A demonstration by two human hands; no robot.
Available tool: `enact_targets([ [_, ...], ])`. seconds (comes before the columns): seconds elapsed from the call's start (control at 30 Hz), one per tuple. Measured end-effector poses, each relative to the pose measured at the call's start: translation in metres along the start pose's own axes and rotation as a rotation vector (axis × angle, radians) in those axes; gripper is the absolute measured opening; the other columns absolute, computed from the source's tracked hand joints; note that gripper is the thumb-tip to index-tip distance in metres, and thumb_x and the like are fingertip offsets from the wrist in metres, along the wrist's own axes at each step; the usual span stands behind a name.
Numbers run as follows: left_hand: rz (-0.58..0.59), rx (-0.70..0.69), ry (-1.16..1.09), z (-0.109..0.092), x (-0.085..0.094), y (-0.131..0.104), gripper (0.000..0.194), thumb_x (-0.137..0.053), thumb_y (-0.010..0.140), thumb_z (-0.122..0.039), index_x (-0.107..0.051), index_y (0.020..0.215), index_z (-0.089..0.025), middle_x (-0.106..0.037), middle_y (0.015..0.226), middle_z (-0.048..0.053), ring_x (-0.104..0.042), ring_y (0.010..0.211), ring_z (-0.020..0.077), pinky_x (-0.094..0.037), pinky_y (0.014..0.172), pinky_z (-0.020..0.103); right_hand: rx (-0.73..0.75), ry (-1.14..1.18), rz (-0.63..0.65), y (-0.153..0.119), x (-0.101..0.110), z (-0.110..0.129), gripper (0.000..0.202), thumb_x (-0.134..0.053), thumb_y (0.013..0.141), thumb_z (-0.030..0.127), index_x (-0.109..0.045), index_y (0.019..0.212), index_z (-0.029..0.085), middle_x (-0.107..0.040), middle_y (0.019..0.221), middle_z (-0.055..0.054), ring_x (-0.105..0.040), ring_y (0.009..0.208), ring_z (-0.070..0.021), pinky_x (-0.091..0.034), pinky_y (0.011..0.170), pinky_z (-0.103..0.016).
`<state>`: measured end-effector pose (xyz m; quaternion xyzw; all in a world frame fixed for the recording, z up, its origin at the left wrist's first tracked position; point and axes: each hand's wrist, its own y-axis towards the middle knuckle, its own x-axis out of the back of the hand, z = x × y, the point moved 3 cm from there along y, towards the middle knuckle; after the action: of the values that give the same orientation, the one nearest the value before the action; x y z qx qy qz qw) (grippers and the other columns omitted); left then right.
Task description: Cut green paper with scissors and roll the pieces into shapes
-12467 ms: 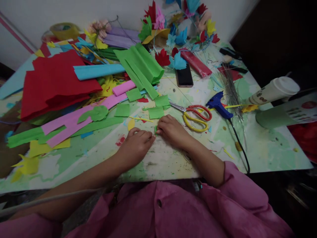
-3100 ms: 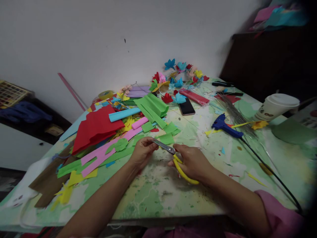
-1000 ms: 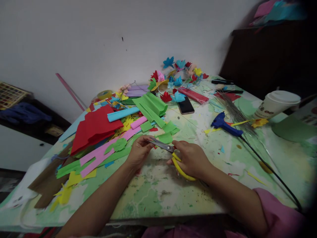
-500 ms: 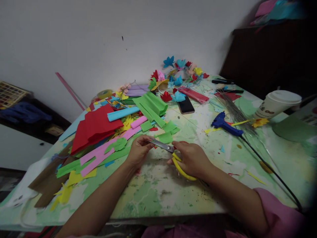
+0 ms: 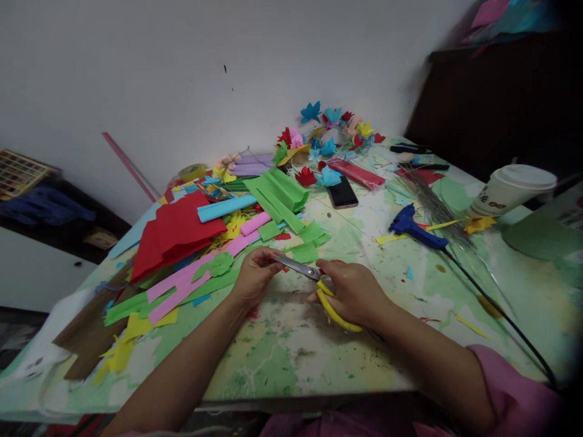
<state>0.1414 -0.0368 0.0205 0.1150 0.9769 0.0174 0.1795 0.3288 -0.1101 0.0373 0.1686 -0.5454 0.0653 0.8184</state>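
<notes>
My right hand (image 5: 353, 292) grips the scissors (image 5: 334, 308) by their yellow and red handles, blades pointing left. At the blade tips, my left hand (image 5: 255, 276) has its thumb and fingers pinched together; what lies between them is too small to make out. Both hands are above the stained table cover, near the front. Just left of my left hand lie a rounded green paper piece (image 5: 220, 264) and pink paper strips (image 5: 180, 294). Green paper scraps (image 5: 304, 252) lie beyond the blades.
Red paper (image 5: 175, 233) and folded green paper (image 5: 280, 194) are piled at the left. Paper flowers (image 5: 328, 147) and a phone (image 5: 342, 193) lie at the back. A blue glue gun (image 5: 416, 227) with a black cord and a lidded cup (image 5: 512, 189) are at the right.
</notes>
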Motion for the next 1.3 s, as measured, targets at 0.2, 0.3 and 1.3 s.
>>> enact_targets([
  [0.2, 0.024, 0.001, 0.0, 0.0, 0.0, 0.001, 0.028, -0.085, 0.046, -0.017, -0.063, 0.063, -0.016, -0.068, 0.068, -0.001, -0.06, 0.062, 0.0094, -0.048, 0.062, 0.021, -0.004, 0.0, 0.001, 0.0, -0.001, 0.0, 0.054, -0.051, 0.077, 0.061, -0.054, 0.112, 0.019, -0.066, 0.093, -0.007, -0.063, 0.08, -0.0231, -0.036, 0.064, -0.028],
  [0.3, 0.03, -0.013, 0.007, 0.0, 0.001, 0.002, 0.027, -0.085, 0.046, -0.017, -0.063, 0.062, -0.016, -0.068, 0.068, 0.0, -0.06, 0.063, 0.0099, -0.048, 0.063, 0.021, -0.002, -0.001, 0.005, 0.0, -0.002, 0.0, 0.055, -0.051, 0.076, 0.062, -0.055, 0.111, 0.019, -0.066, 0.092, -0.007, -0.062, 0.079, -0.0226, -0.036, 0.064, -0.027],
  [1.3, 0.218, -0.021, 0.196, -0.025, 0.007, 0.007, 0.04, -0.079, 0.057, -0.011, -0.048, 0.081, -0.017, -0.065, 0.069, -0.002, -0.062, 0.061, 0.0104, -0.047, 0.056, 0.018, -0.006, 0.054, 0.021, -0.002, -0.003, 0.004, 0.049, -0.052, 0.079, 0.055, -0.056, 0.11, 0.018, -0.067, 0.095, -0.009, -0.062, 0.083, -0.0229, -0.04, 0.067, -0.028],
])
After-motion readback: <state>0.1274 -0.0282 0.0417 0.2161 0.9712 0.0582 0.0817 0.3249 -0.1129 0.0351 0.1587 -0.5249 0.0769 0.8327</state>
